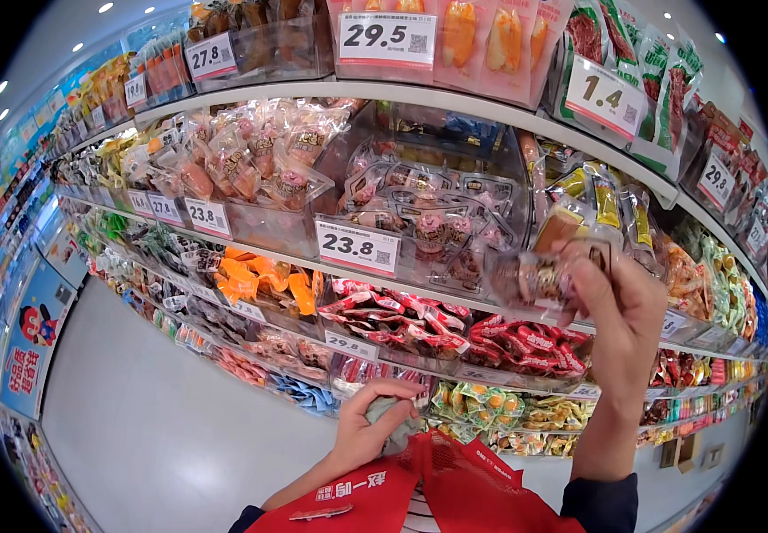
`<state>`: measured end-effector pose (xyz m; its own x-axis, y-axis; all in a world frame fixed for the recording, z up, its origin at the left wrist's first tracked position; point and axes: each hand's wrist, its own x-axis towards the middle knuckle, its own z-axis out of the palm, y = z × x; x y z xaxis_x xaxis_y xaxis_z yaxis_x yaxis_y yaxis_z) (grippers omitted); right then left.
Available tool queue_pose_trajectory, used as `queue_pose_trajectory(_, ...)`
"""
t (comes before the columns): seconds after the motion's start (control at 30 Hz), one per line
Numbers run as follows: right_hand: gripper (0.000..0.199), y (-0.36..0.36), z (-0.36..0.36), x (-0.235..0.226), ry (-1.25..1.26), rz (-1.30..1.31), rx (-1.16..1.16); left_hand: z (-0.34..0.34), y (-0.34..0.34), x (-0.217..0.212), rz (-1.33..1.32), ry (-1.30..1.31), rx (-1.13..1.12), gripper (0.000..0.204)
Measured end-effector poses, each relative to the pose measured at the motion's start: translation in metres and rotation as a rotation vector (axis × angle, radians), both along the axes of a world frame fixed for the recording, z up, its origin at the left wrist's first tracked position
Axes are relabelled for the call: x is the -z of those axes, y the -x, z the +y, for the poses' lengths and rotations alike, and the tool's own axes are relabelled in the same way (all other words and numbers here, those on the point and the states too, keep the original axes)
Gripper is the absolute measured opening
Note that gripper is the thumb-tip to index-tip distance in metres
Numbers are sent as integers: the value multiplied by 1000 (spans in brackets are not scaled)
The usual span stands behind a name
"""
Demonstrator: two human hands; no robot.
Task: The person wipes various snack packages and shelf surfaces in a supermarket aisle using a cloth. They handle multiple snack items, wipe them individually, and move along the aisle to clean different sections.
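The person stands facing long shop shelves (455,96) packed with bagged snacks. The right hand (619,306) is raised at about the height of the second shelf, its fingers closed around a small clear snack packet (530,277) with brownish contents, held in the air just in front of the clear bins. The packet is blurred, so its details cannot be made out. Behind it sits a clear bin (428,222) of similar small packets with a white price tag (358,246) on its front edge.

Lower down, the left hand (373,426) is curled shut on a small greyish-green packet (394,422), pressed at the mouth of a red shopping bag (455,489) that hangs open near the person's body. One shelf below the raised hand lie red wrapped snacks (490,336), and orange packets (264,280) lie further left. The pale floor (153,417) of the aisle stretches away to the left.
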<state>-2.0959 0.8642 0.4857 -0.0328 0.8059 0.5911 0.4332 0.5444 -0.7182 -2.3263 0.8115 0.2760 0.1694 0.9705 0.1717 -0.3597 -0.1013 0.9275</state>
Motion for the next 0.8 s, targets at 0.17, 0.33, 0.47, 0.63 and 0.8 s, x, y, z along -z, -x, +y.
queue_pose_trajectory(0.17,25,-19,-39,68,405,391,-100,12,-34,-30,-31,-123,210,43)
queue_pose_trajectory(0.33,26,-41,-55,100,517,486,-159,2,-66,-41,-2,111,262,46)
queue_pose_trajectory(0.47,24,-61,-59,102,371,174,-8,-5,-83,-23,-200,149,341,19)
queue_pose_trajectory(0.63,25,-65,-68,56,-290,180,-27,-19,-96,-15,-229,13,332,16)
queue_pose_trajectory(0.8,26,-88,-91,12,-584,316,-614,-32,-102,-3,-157,104,256,35)
